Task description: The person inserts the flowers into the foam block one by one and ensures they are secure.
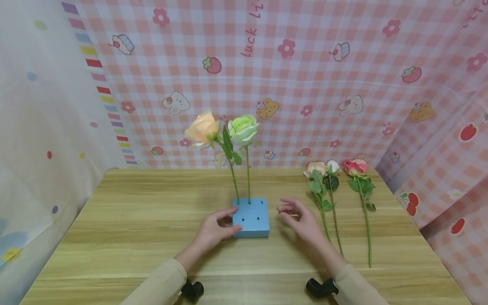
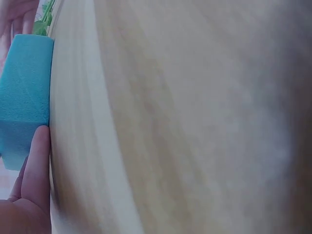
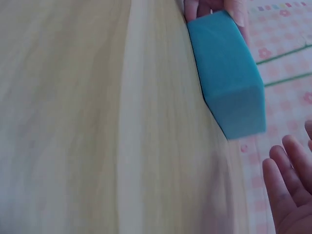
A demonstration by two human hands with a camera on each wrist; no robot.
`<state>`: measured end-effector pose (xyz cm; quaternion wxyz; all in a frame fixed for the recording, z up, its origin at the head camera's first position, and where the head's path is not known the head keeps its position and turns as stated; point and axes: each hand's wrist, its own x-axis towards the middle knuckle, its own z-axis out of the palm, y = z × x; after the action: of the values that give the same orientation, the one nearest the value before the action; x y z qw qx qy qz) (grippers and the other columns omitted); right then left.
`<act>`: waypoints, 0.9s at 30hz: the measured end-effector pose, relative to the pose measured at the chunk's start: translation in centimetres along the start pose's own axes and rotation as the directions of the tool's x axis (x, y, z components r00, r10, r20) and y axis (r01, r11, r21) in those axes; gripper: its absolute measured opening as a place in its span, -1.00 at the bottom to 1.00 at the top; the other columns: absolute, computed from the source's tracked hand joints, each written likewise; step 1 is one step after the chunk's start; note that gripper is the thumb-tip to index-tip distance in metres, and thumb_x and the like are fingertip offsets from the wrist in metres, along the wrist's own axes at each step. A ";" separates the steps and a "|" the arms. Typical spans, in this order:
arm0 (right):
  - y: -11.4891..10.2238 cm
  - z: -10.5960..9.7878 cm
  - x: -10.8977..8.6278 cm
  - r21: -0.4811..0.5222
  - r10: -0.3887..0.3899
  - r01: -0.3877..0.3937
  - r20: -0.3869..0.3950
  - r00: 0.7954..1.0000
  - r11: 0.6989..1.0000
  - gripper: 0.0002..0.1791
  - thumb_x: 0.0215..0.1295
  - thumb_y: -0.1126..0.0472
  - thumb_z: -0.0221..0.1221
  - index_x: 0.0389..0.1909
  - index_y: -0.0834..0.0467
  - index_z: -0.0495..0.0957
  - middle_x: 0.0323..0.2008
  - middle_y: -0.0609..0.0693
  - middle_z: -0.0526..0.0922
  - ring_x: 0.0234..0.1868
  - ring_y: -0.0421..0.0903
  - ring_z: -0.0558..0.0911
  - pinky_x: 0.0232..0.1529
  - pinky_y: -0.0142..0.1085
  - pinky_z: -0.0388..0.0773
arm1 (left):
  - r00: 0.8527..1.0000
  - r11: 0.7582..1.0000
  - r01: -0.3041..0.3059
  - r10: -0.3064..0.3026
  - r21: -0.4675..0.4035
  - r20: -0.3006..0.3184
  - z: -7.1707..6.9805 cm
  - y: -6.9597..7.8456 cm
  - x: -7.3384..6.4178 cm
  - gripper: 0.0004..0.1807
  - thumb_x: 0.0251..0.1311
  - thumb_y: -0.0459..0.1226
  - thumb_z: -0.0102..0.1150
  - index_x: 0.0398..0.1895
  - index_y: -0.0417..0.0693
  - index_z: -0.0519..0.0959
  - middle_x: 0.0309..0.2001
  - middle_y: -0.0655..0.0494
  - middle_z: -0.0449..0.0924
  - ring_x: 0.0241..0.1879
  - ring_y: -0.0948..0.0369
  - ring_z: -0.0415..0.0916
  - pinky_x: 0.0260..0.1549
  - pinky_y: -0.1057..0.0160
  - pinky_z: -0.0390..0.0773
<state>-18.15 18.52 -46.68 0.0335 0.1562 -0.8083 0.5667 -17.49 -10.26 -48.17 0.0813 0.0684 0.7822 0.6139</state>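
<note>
A blue foam block [image 1: 250, 226] with several small dark holes in its top sits on the table. Two artificial roses stand upright in its back holes, a peach rose [image 1: 203, 128] leaning left and a green rose [image 1: 243, 129]. My left hand [image 1: 213, 228] holds the block by its left side. In the left wrist view the thumb [image 2: 38, 161] lies along the block's front. To the right of the block, my right hand [image 1: 301, 220] hovers apart from it with loosely bent fingers and holds nothing. The right wrist view shows this hand [image 3: 292, 185] beside the block.
On the right of the wooden table [image 1: 152, 199] lie a cream rose [image 1: 317, 168], a white rose [image 1: 333, 166] and a pink rose [image 1: 356, 167], their stems pointing toward the front. A pink checked curtain [image 1: 244, 84] hangs behind the table.
</note>
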 end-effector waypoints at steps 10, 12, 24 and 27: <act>1.0 -4.1 -2.4 0.001 -0.054 0.053 0.015 0.998 0.999 -0.49 0.33 0.43 0.21 0.28 0.39 0.36 -0.04 0.29 0.65 -0.04 -0.11 0.65 0.02 -0.46 0.55 | 1.000 1.000 0.009 -0.009 0.001 0.002 0.0 0.1 0.0 -0.39 0.05 -0.25 0.51 0.23 -0.05 0.58 -0.01 -0.11 0.56 -0.11 0.05 0.57 -0.31 0.22 0.73; 1.3 -4.8 -2.8 0.006 -0.064 0.064 0.017 0.998 0.998 -0.47 0.33 0.45 0.19 0.29 0.42 0.33 -0.03 0.32 0.64 -0.04 -0.16 0.64 0.02 -0.49 0.54 | 1.000 1.000 0.010 -0.010 0.003 0.001 0.0 0.1 0.0 -0.39 0.05 -0.26 0.51 0.23 -0.05 0.58 -0.01 -0.11 0.56 -0.11 0.04 0.57 -0.31 0.22 0.72; 1.6 -8.9 -4.8 0.008 -0.047 0.047 0.035 0.998 0.999 -0.48 0.38 0.45 0.15 0.30 0.48 0.27 0.00 0.44 0.57 -0.05 -0.26 0.64 -0.06 -0.46 0.61 | 1.000 1.000 0.001 -0.001 0.017 0.001 0.0 0.0 0.1 -0.38 0.04 -0.24 0.52 0.23 -0.05 0.58 -0.04 -0.11 0.57 -0.12 0.04 0.58 -0.31 0.23 0.72; 1.7 -9.9 -5.3 -0.005 -0.033 0.033 0.021 0.999 0.999 -0.49 0.38 0.44 0.16 0.29 0.48 0.28 -0.01 0.41 0.59 -0.06 -0.27 0.64 -0.07 -0.44 0.63 | 1.000 1.000 0.008 -0.008 0.017 0.001 0.0 0.0 0.1 -0.38 0.04 -0.24 0.52 0.23 -0.05 0.58 -0.05 -0.11 0.57 -0.12 0.04 0.58 -0.30 0.22 0.72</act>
<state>-14.86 29.34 -45.92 0.0349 0.1753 -0.8073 0.5625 -17.60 -10.26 -48.12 0.0835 0.0662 0.7877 0.6068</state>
